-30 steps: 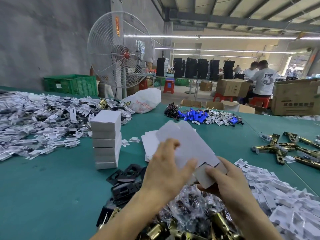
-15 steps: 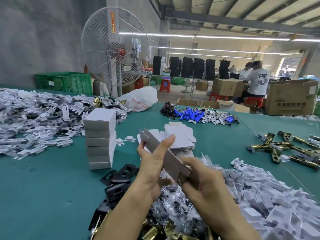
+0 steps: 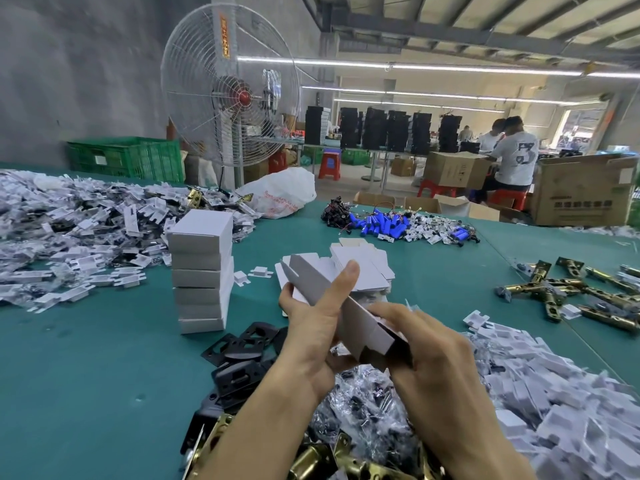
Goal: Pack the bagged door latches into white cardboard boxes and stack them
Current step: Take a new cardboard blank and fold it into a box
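Both my hands hold one white cardboard box (image 3: pixel 360 323) that is partly formed, above the green table. My left hand (image 3: pixel 311 327) grips its far side, thumb laid along the top panel. My right hand (image 3: pixel 426 344) grips the near end, fingers curled round it. Under my hands lies a heap of bagged door latches (image 3: pixel 367 410) in clear plastic. A stack of several closed white boxes (image 3: pixel 202 271) stands to the left. Flat box blanks (image 3: pixel 367 268) lie in a pile just beyond my hands.
Black latch plates (image 3: pixel 242 355) lie left of my wrists, brass latches (image 3: pixel 568 292) at the right. White insert pieces (image 3: pixel 540 393) pile up at the near right and more (image 3: pixel 69 233) at the far left. Blue cylinders (image 3: pixel 381 226), a white bag (image 3: pixel 280 192), a fan (image 3: pixel 230 88) and people (image 3: pixel 512 154) are beyond.
The box blank, held up flat a second ago, has been turned edge-on and folded into a tube between my hands. My hands have dropped slightly.
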Motion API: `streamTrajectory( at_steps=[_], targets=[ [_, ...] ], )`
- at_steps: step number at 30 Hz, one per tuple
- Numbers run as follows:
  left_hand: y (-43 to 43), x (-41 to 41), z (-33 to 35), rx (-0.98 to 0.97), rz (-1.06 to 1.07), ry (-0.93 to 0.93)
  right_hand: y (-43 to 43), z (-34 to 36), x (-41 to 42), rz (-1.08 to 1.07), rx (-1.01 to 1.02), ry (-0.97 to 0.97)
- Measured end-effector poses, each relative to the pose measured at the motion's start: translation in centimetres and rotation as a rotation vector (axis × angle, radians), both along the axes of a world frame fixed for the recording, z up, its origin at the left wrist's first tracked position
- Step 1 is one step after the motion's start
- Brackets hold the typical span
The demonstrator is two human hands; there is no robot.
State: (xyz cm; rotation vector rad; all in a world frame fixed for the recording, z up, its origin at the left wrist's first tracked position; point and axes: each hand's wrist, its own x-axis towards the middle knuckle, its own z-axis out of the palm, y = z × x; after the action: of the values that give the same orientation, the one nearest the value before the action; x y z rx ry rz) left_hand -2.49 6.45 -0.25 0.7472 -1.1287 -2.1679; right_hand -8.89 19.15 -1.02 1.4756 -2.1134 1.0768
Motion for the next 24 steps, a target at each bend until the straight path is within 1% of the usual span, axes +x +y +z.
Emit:
streamTrajectory(
  at_steps=[2, 5, 9, 12, 16, 19, 21, 24],
  targets=[
    [-0.06, -0.04, -0.06, -0.007, 0.023, 0.028, -0.04, 0.07, 0.05, 0.015, -0.012, 0.035],
    [-0.26, -0.10, -0.03, -0.006, 0.100, 0.091, 0.01, 0.18, 0.07, 0.063, 0.050, 0.073],
    [-0.55, -0.07, 0.20, -0.013, 0.202, 0.208, 0.21, 0.27, -0.54, 0.128, 0.136, 0.051],
    [-0.62, 0.10, 0.16, -0.071, 0.212, 0.220, 0.13, 0.27, -0.29, 0.208, 0.164, 0.030],
    [-0.76, 0.09, -0.26, -0.149, 0.179, 0.189, 0.22, 0.06, -0.23, 0.298, 0.137, -0.148],
    [-0.83, 0.36, -0.44, -0.292, 0.130, 0.134, 0.27, 0.29, -0.37, 0.405, 0.091, -0.413],
    [-0.71, 0.54, -0.43, -0.365, 0.047, 0.119, 0.03, 0.37, -0.40, 0.401, -0.038, -0.474],
    [-0.12, 0.81, -0.14, -0.440, -0.164, 0.130, -0.32, 0.25, -0.79, 0.345, -0.221, -0.619]
  ],
)
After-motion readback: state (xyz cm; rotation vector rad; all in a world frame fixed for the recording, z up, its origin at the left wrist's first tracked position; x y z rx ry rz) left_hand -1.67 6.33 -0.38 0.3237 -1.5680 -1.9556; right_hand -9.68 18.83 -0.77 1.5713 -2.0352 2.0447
